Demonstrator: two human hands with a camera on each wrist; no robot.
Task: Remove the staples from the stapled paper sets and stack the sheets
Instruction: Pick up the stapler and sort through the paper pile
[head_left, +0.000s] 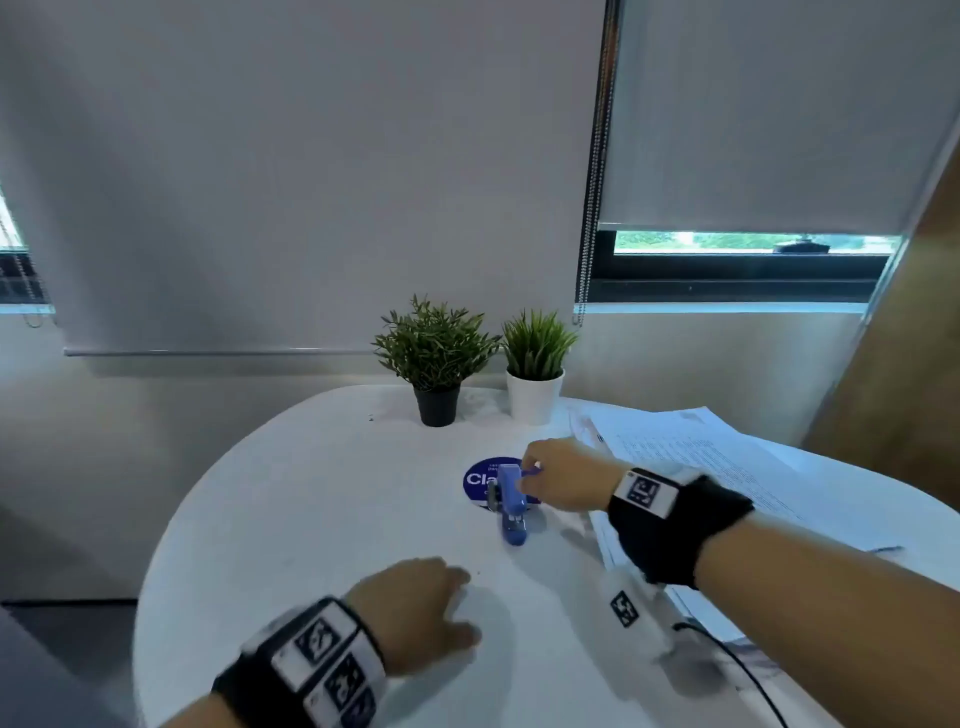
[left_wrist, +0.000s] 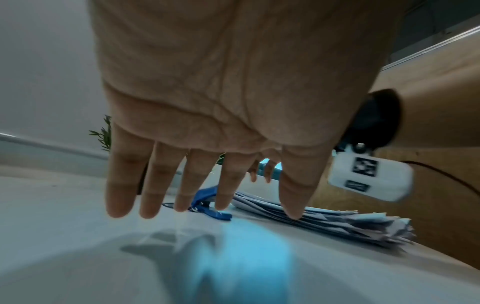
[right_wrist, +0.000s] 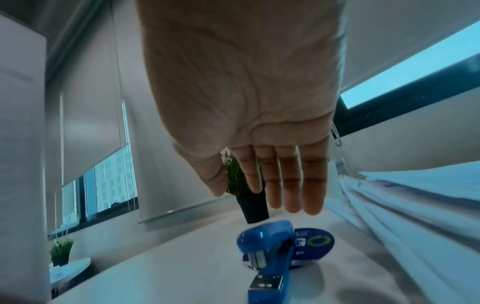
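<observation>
My left hand hangs nearest me over the round white tabletop, palm down. The left wrist view shows its fingers straight and spread, holding nothing, their shadow on bare surface below. There is open room on that side out to the curved left edge.

Further out, my right hand reaches over the blue stapler. The right wrist view shows its fingers straight and close together, above the stapler with a gap between; it holds nothing. In the head view the fingertips seem to meet a small blue piece beside the stapler's top, but that is too blurred to be sure. Only the right wrist view shows the stapler's metal front end, with the top arm raised off the base.

The stapler lies partly on one round dark-blue sticker with white lettering. Just right of it, under my right forearm, the untidy pile of printed white paper sheets spreads toward the tabletop's right edge. The left wrist view shows the pile from the side as many ragged layers; I cannot count them or see any staples.

At the far edge stand two small green plants: one in a black pot, one in a white pot, side by side against the wall.
</observation>
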